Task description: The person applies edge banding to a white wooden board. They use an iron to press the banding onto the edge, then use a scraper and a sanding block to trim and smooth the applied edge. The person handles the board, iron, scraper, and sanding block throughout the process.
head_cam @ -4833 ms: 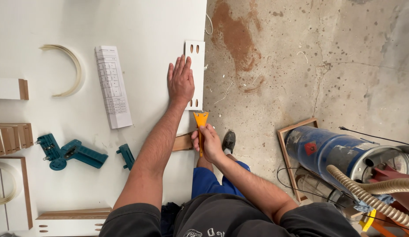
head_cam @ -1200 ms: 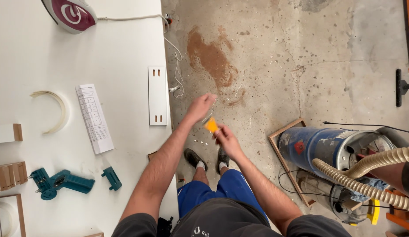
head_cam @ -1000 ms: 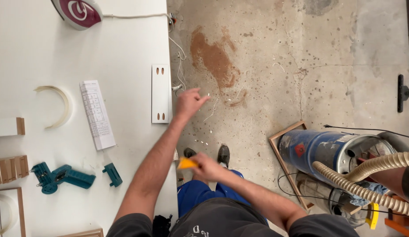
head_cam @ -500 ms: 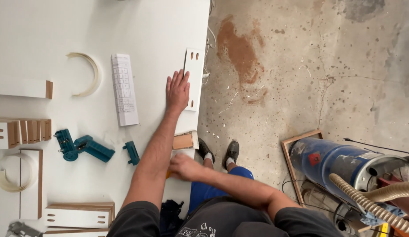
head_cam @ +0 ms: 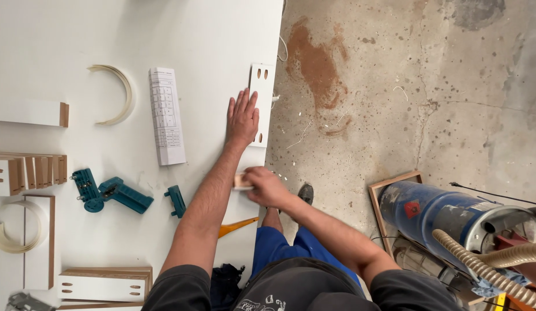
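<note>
The left hand (head_cam: 242, 118) lies flat and open, fingers spread, pressing on a narrow white board strip with slotted holes at both ends (head_cam: 261, 95), which sits along the right edge of the white worktop (head_cam: 193, 34). Pinned by the palm like this, the strip looks held against sliding (the weight of the forearm runs straight down into it). The right hand (head_cam: 267, 185) is curled around a small pale wooden block (head_cam: 241, 182), gripping it right at the worktop's right edge, just below the strip's lower end; only one end of the block shows past the fingers, so its full shape is hard to tell.

An orange plastic scraper (head_cam: 236, 227) lies loose near the same edge, close beside the left forearm. Toward the middle of the worktop lie a folded white printed sheet (head_cam: 166, 115) and a small teal plastic clip (head_cam: 176, 201), with a larger teal jig (head_cam: 111, 193) further left. A curved offcut of pale edge banding (head_cam: 115, 95) rests above them, and several white panels with wood-coloured edges are lined up along the left edge and near corner, one slotted panel (head_cam: 101, 285) among them.

On the stained concrete floor (head_cam: 406, 86) to the right stands a blue drum vacuum (head_cam: 435, 216) with a ribbed beige hose (head_cam: 481, 273).
</note>
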